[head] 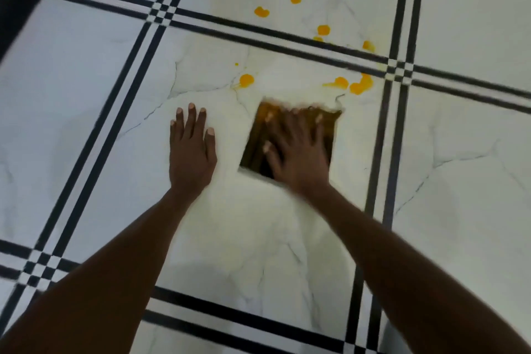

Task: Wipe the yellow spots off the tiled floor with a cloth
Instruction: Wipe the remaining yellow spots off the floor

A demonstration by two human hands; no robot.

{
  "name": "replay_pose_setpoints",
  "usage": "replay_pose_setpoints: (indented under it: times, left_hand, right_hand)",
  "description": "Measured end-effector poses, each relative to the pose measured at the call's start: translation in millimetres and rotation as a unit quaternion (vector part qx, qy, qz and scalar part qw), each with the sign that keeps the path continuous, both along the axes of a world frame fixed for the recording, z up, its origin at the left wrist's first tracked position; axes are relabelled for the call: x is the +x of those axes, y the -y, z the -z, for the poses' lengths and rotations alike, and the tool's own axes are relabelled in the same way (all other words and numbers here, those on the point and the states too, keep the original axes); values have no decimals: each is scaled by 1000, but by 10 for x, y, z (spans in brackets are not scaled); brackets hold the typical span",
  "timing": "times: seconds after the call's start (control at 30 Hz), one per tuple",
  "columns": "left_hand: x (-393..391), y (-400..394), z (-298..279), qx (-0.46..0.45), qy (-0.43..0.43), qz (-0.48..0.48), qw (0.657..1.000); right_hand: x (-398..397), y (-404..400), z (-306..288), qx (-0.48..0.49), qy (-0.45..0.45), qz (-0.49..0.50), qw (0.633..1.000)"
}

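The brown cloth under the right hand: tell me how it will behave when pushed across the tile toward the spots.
The brown cloth lies flat and folded square under the spread right hand, so it is probably soft and floppy. On the glossy floor it likely slides easily. Its frayed far edge may bunch, and could smear the yellow spots.

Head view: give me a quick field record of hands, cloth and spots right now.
left hand: flat on the floor, fingers spread, holding nothing
right hand: pressed flat on the cloth, blurred
cloth: brown, flat on the floor beside the left hand
yellow spots: several beyond the cloth, some past the black tile lines
near floor: no spots visible
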State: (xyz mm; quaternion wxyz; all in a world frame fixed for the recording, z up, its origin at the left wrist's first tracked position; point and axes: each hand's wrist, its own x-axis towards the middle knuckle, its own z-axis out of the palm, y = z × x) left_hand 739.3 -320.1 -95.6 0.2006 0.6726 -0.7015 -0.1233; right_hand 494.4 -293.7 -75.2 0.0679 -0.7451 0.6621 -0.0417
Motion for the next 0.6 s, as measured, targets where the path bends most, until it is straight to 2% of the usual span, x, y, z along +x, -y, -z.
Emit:
replay_pose_setpoints:
  times: [0.1,0.17,0.27,0.37,0.47,0.53,0.6]
  left_hand:
    - [23,63,-41,3,-24,1,1000]
    - [20,136,-72,-13,-30,7,999]
    - [92,342,-70,-41,-3,30,999]
    - [133,580,-14,-34,40,51,997]
    - [123,656,56,-13,83,55,995]
    - [124,640,36,-6,85,53,995]
    - [125,646,-9,1,74,47,996]
  right_hand:
    - [-80,-804,-120,47,4,-116,992]
    - [-542,-1007,-130,57,4,-133,990]
    - [-1283,-599,-92,41,-1,-41,998]
    - [-1683,339,-30,1,-1,88,996]
    - [-1353,1201,31,-12,15,163,986]
    - [-790,1266,25,-27,25,100,994]
    - [-340,826,-36,-13,9,-17,1000]
